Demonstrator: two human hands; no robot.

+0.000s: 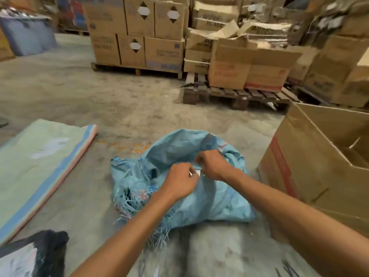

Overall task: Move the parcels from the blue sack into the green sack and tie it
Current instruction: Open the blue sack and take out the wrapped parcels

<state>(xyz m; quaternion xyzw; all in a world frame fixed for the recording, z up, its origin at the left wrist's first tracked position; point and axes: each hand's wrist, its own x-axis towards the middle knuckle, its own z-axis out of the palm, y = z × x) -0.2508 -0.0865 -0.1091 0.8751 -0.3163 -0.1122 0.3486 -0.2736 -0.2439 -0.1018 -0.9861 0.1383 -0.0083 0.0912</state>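
L hand (180,180) curled, pinching white bit (196,172). R hand (211,163) just beyond, curled, gripping blue sack (219,196) fold. Prob. opening mouth: spread edges wide, avoid frayed threads. Green sack (40,166) flat, well left of L hand.

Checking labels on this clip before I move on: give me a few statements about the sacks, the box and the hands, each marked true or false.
1. The flat pale green woven sack lies on the floor to the left of the crumpled blue woven sack. True.
2. The left hand and right hand meet over the blue sack, pinching a small white item. True.
3. The large open brown cardboard box stands left of the blue sack. False: it stands to its right.
4. The green sack is stuffed full and tied. False: it lies flat.
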